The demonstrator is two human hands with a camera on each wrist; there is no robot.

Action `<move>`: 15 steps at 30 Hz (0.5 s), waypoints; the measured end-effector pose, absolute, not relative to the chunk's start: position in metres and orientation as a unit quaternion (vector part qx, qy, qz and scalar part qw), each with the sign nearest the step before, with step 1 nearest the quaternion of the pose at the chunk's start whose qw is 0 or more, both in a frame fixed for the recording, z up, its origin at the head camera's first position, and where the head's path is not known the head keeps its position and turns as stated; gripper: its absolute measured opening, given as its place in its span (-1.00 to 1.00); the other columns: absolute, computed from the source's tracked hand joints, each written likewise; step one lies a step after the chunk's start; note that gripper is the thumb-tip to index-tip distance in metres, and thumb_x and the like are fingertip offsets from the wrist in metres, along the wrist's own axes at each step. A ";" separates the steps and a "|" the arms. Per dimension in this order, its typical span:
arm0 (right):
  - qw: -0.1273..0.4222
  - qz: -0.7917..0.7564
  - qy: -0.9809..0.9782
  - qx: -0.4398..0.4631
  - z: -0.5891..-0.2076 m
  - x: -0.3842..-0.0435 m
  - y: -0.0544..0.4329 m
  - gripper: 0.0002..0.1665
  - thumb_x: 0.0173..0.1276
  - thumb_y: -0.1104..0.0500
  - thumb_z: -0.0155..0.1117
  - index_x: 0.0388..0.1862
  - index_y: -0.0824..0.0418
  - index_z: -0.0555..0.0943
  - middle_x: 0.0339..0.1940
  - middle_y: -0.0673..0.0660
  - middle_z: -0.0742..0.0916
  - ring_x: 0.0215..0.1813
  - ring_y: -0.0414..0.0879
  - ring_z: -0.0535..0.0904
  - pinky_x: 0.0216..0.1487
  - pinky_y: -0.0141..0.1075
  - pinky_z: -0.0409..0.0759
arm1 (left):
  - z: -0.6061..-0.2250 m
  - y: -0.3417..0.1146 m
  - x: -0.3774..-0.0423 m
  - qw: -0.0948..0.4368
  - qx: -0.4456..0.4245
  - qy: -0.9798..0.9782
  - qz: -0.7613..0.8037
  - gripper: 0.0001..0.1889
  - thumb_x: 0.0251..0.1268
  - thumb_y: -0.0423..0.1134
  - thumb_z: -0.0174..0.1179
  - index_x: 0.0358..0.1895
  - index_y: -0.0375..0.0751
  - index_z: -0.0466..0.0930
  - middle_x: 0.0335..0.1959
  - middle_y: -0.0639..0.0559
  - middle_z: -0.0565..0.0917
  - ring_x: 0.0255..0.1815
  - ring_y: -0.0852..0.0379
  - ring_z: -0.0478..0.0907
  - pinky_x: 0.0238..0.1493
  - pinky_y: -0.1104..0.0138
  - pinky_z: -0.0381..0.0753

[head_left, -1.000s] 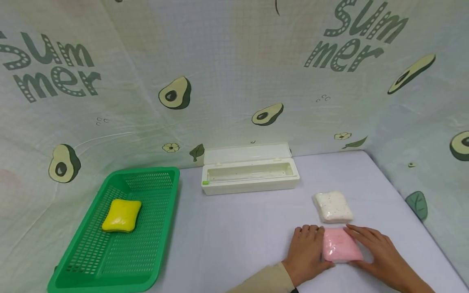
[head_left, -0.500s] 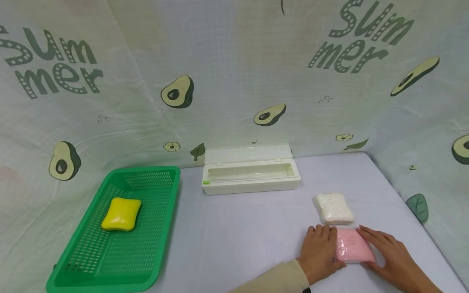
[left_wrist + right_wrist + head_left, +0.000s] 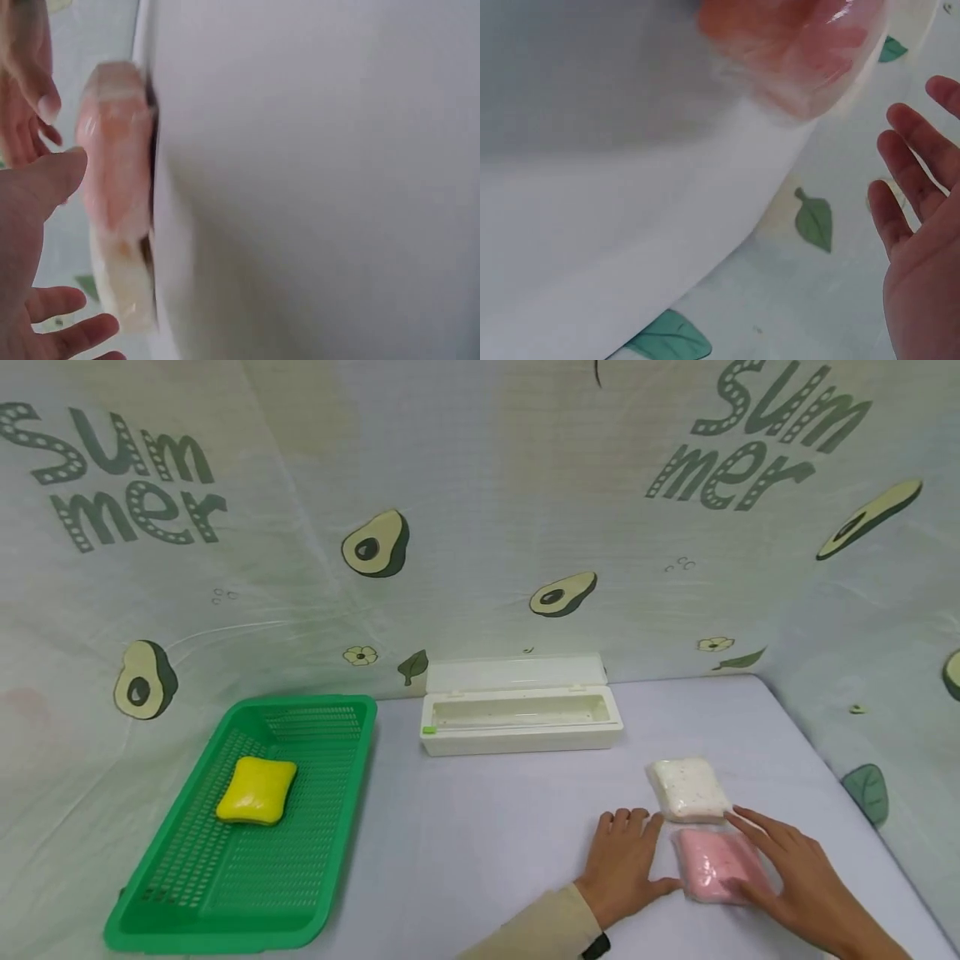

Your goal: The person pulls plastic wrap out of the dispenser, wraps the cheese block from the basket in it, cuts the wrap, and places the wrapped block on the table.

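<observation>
A pink pillow-shaped packet (image 3: 716, 860) in clear glossy wrap lies on the table between the two hands. A white speckled wrapped packet (image 3: 688, 787) lies just behind it. My left hand (image 3: 621, 864) is left of the pink packet with fingers extended, and a gap shows between them in the head view. My right hand (image 3: 798, 877) is at the packet's right side, its thumb and forefinger overlapping the packet's edge in that view. In the right wrist view, the right-hand fingers (image 3: 911, 150) are spread and apart from the pink packet (image 3: 802, 52).
On the left stands a green perforated basket (image 3: 341, 827) with a yellow pillow-shaped packet (image 3: 257, 791) inside. A long white box (image 3: 521, 742) with its lid raised stands at the back. Behind it hangs a printed cloth backdrop (image 3: 465, 568).
The pink packet was slid to the right between both hands. Since then my left hand has let go of it and drawn away leftward, and the right-hand fingers have loosened.
</observation>
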State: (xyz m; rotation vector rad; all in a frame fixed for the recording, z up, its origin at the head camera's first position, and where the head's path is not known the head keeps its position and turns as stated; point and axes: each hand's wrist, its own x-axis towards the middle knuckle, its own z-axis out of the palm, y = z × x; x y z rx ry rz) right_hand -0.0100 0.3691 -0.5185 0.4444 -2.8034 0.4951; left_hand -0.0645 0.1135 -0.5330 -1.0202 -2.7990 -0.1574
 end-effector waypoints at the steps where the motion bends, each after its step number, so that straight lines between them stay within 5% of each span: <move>1: 0.141 0.179 -0.960 0.160 -0.516 -0.014 0.365 0.14 -0.09 0.06 0.77 0.52 0.19 0.46 0.35 0.32 0.57 0.23 0.24 0.44 0.18 0.31 0.27 | -0.532 0.108 -0.067 0.081 -0.333 -0.937 -0.063 -0.10 0.23 0.58 0.20 0.49 0.08 0.46 0.24 0.22 0.54 0.17 0.26 0.43 0.11 0.39 0.33; 4: 0.154 0.192 -0.953 0.175 -0.509 -0.025 0.350 0.01 0.03 0.13 0.71 0.49 0.16 0.49 0.35 0.28 0.58 0.25 0.20 0.41 0.56 0.03 0.07 | -0.528 0.090 -0.076 0.085 -0.306 -0.943 -0.098 -0.18 0.30 0.48 0.25 0.47 0.06 0.48 0.24 0.18 0.56 0.20 0.22 0.44 0.16 0.35 0.37; 7: 0.167 0.195 -0.946 0.199 -0.503 -0.040 0.333 -0.01 0.01 0.20 0.70 0.47 0.17 0.51 0.35 0.26 0.60 0.26 0.19 0.43 0.56 -0.38 -0.13 | -0.524 0.071 -0.086 0.086 -0.276 -0.947 -0.140 -0.24 0.35 0.38 0.30 0.46 0.03 0.50 0.24 0.15 0.57 0.23 0.18 0.45 0.21 0.30 0.40; 15: 0.166 0.191 -0.936 0.244 -0.486 -0.078 0.279 -0.06 -0.02 0.25 0.72 0.40 0.25 0.55 0.32 0.27 0.64 0.25 0.25 0.57 0.11 0.21 0.45 | -0.517 0.013 -0.113 0.091 -0.199 -0.948 -0.233 -0.35 0.39 0.12 0.41 0.42 -0.13 0.53 0.28 0.01 0.57 0.30 0.04 0.44 0.31 0.12 0.39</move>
